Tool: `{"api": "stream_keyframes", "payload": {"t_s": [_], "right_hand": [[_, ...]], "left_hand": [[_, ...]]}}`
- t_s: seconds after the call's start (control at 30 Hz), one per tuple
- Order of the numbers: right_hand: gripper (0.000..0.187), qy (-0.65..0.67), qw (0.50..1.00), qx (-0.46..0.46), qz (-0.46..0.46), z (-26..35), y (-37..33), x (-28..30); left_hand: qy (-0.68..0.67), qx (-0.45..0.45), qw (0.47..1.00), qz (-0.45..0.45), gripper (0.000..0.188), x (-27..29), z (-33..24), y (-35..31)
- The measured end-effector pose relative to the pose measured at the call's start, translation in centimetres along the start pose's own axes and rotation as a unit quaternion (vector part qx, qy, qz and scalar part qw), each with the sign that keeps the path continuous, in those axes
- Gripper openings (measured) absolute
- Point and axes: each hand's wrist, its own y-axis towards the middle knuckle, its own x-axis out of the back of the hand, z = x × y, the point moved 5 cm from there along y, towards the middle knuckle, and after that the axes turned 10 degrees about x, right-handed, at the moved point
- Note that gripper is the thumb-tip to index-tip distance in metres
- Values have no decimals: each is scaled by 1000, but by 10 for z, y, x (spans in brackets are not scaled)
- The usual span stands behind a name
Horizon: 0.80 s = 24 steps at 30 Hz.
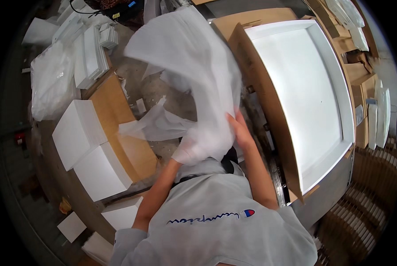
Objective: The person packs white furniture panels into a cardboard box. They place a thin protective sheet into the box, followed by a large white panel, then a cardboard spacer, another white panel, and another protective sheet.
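A long, translucent white foam sheet [207,71] billows up and away from my body, blurred by motion. Its near end bunches over my left hand [186,150], which grips it; the fingers are mostly veiled by the material. At the sheet's right edge is my right hand [240,128], thumb and fingers closing on the material. A loose flap of the sheet hangs out to the left. To the right of my right hand stands an open cardboard box [269,102] holding a shallow white tray-like liner [302,84].
White block stacks [81,133] rest on brown cardboard [118,119] at the left. Behind them are a clear plastic bag [52,82] and white slabs [88,57]. Flat cardboard stacks [362,213] stand at the lower right, with more cartons [360,84] along the far right.
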Motion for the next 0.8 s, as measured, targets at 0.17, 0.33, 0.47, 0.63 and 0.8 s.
{"api": "stream_keyframes", "payload": {"t_s": [0.17,0.33,0.47,0.63,0.8], "right_hand": [[42,232,965,-80,-94,17,33,-44],[40,244,961,31,-123,68,21,-58],[42,210,963,61,-158,81,21,-39],[43,361,914,116,-144,164,-2,-19],[40,206,955,136,-164,180,12,-13]], "left_hand": [[299,-98,948,-57,54,103,-11,-45],[-9,-76,989,-126,47,132,-70,-145],[-102,-162,964,-186,42,156,-125,-206],[-189,-214,947,-150,35,153,-155,-220],[-248,-94,964,-20,28,51,-101,-144]]}}
